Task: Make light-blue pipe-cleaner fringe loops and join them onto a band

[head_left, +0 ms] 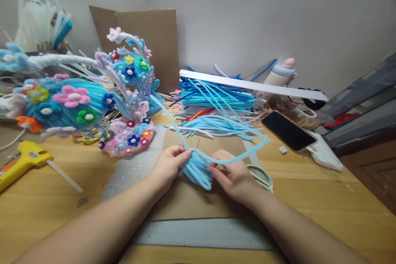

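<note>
My left hand [172, 164] pinches one end of a bundle of looped light-blue pipe cleaners [197, 171] between thumb and fingers. On the other side, my right hand [231, 173] has its thumb and fingertips closed at the bundle's right edge. From the bundle one long strand rises to the upper left, and another bends out to the right above my right hand. Beneath both hands lies a piece of brown cardboard [173, 208] on a grey cutting mat [198, 235]. Pale green scissor handles [266, 178] show just behind my right wrist.
Blue pipe cleaners [216, 97] lie piled behind, with a white strip [247, 85] across them. Flower-covered pipe-cleaner lamps [71, 103] stand at left, near a yellow glue gun [29, 161]. A phone [289, 130] and a bottle [278, 76] are at right.
</note>
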`<action>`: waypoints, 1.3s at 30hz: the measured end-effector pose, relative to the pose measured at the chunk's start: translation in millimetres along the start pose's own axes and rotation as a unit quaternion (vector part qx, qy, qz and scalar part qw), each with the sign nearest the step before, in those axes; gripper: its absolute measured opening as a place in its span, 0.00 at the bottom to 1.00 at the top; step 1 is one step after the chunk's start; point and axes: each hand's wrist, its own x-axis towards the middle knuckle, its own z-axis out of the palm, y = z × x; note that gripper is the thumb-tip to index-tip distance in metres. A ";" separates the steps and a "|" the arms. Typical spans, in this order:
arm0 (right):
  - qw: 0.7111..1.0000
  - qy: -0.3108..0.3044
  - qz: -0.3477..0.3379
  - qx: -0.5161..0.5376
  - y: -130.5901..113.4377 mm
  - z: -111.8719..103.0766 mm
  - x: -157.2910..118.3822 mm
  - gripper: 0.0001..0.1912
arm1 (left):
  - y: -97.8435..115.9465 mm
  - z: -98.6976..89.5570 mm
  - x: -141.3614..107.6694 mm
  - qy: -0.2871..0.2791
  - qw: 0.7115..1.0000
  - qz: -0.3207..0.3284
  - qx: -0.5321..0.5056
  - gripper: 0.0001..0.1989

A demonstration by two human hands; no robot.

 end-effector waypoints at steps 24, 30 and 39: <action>0.997 -0.049 0.033 -0.044 -9.8 4.0 -2.1 0.13 | -1.0 10.6 -11.3 -0.005 0.998 0.027 0.065 0.14; 0.992 -0.071 0.039 -0.101 -8.8 6.0 -3.3 0.13 | 0.2 10.3 -10.4 0.005 0.998 0.009 0.063 0.15; 0.998 -0.045 0.037 -0.040 -3.4 5.4 -0.3 0.12 | 6.0 11.3 -11.6 0.020 0.997 0.019 0.075 0.15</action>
